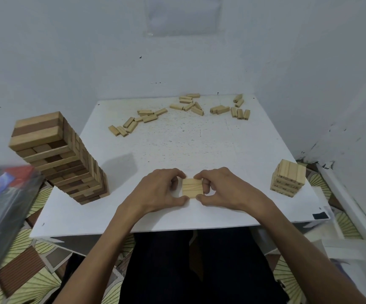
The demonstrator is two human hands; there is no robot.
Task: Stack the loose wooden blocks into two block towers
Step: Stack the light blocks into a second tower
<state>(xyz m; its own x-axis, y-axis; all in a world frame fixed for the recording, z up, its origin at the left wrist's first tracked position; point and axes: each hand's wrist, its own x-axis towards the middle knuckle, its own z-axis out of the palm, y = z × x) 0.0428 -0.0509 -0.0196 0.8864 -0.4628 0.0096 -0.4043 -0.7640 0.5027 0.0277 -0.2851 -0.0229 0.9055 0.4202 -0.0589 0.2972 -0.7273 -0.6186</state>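
- Currently both hands are on one flat square block layer (192, 188), centre-front of the white counter (177, 150).
- Left grip (162, 189) pinches the layer's left side, with the thumb at the near corner and the fingers curled over the far corner.
- Right grip (223, 189) mirrors it on the right side, thumb near and fingers far. Both are closed on the same layer.
- Layer lies flat, broad face up. The seams that show run left-right, so the blocks' long axes lie across the person, parallel to the counter's near edge.
- Cannot tell whether the layer rests on the counter or is just off it.
- Tall tower (57, 156) stands at the counter's left edge, well apart from the hands. It is mixed light and dark wood with crossed layers. The top layer is three blocks, light-dark-light, with long axes roughly left-right.
- Short tower (288, 178) stands near the right front corner. It is pale wood only, a few layers high. The top layer's long axes point away from the person.
- Loose blocks (177, 113) lie scattered along the far side in small clusters, lying down, with long axes at mixed angles.
- White wall (89, 51) is behind the counter, and patterned floor (30, 270) is below it.
- Blurred dark object (2, 205) is at the left edge; cannot identify it.
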